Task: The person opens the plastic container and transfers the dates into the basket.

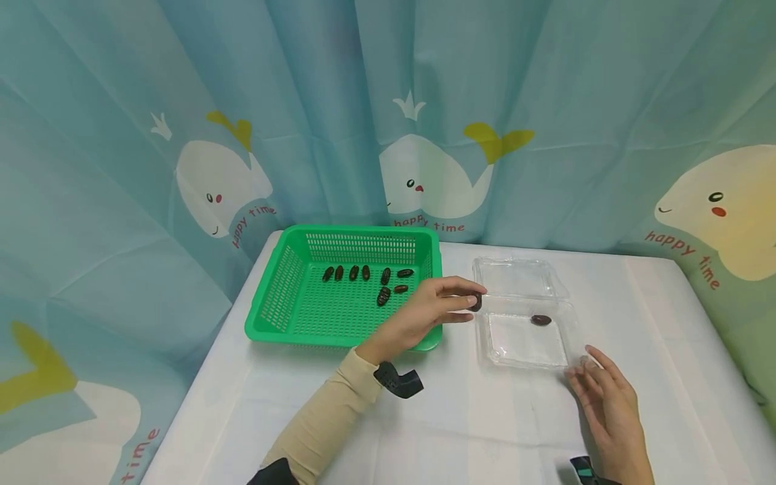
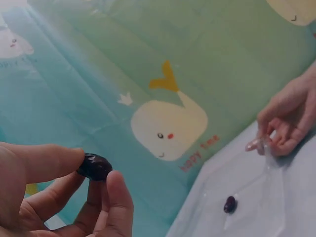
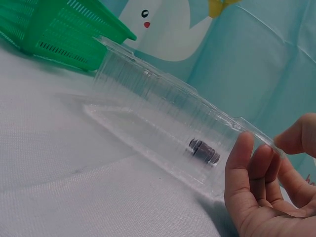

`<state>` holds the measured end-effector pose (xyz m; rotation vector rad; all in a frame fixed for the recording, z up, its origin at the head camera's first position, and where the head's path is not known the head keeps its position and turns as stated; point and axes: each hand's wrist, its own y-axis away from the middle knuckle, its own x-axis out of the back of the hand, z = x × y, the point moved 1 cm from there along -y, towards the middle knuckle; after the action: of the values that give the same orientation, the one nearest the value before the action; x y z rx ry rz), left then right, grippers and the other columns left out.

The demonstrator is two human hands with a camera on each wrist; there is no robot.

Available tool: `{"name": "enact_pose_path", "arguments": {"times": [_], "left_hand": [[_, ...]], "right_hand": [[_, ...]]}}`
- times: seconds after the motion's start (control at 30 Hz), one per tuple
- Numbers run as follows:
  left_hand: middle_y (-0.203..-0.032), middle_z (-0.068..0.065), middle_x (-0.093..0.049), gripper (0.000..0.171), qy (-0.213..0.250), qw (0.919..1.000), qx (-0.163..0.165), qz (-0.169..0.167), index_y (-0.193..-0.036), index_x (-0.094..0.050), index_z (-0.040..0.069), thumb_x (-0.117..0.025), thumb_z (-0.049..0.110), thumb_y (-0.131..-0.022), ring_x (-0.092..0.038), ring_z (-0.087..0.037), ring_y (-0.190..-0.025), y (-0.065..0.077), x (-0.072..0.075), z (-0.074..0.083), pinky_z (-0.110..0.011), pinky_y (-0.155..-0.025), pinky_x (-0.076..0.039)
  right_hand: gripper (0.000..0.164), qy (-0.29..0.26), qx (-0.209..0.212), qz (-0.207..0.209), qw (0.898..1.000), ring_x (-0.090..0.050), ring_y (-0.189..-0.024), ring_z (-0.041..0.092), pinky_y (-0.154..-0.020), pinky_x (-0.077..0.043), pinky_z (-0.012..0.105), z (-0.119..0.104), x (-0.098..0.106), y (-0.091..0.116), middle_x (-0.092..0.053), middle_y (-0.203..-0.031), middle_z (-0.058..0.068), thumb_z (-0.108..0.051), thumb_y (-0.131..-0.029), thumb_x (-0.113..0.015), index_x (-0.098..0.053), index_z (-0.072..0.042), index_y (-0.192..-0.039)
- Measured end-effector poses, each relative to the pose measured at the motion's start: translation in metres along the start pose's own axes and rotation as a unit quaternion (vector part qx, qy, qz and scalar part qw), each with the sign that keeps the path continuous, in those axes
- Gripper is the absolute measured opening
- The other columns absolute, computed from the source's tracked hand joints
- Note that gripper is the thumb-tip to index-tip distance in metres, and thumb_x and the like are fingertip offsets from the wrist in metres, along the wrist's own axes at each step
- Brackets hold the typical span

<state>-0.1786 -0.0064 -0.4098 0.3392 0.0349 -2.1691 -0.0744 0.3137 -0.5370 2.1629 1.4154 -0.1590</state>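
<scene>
My left hand [image 1: 432,306] pinches a dark brown, wrinkled date [image 2: 95,167] between thumb and fingertips, over the left edge of a clear plastic box [image 1: 527,365]. The box lies with its hinged lid [image 1: 520,277] folded back behind it. One other date [image 1: 541,320] rests inside the box, also seen through the box wall in the right wrist view. At the box's front right corner, my right hand [image 1: 609,397] grips the rim; in the right wrist view the thumb [image 3: 298,136] is over the rim and the fingers are against the outer wall.
A green slotted basket [image 1: 261,316] stands left of the box, with several dates [image 1: 354,273] spread over its floor. My left forearm [image 1: 330,417] reaches past its front right corner. A white cloth covers the table [image 1: 461,424], and a whale-print curtain [image 1: 327,101] hangs behind.
</scene>
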Motion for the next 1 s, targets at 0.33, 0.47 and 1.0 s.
{"name": "enact_pose_path", "arguments": {"times": [0.33, 0.47, 1.0], "left_hand": [[-0.127, -0.005, -0.064, 0.039, 0.010, 0.9972, 0.075, -0.002, -0.142, -0.059, -0.003, -0.059, 0.008, -0.105, -0.063, -0.016, -0.106, 0.011, 0.047, 0.013, -0.029, -0.097, -0.057], [-0.131, -0.009, -0.062, 0.040, 0.011, 0.9947, 0.102, 0.006, -0.144, -0.058, -0.002, -0.060, 0.008, -0.105, -0.063, -0.017, -0.106, 0.014, 0.065, 0.020, -0.029, -0.097, -0.057], [-0.137, -0.010, -0.063, 0.039, -0.116, 0.9674, 0.214, 0.070, -0.141, -0.061, 0.000, -0.065, 0.007, -0.103, -0.067, -0.025, -0.119, 0.015, 0.139, 0.044, -0.046, -0.113, -0.051]], "right_hand": [[0.026, -0.015, 0.000, -0.012, 1.000, -0.070, -0.094, 0.005, -0.088, -0.060, 0.019, 0.000, -0.001, 0.000, -0.059, -0.117, -0.004, -0.011, -0.106, -0.061, -0.067, -0.026, -0.127], [0.026, -0.017, 0.003, -0.013, 1.000, -0.070, -0.094, 0.005, -0.088, -0.060, 0.019, -0.001, 0.000, 0.001, -0.059, -0.118, -0.004, -0.011, -0.105, -0.061, -0.067, -0.025, -0.127], [0.026, -0.018, -0.003, -0.012, 1.000, -0.070, -0.092, 0.006, -0.086, -0.061, 0.019, -0.002, 0.000, 0.001, -0.060, -0.115, -0.005, -0.011, -0.105, -0.061, -0.066, -0.026, -0.126]]}}
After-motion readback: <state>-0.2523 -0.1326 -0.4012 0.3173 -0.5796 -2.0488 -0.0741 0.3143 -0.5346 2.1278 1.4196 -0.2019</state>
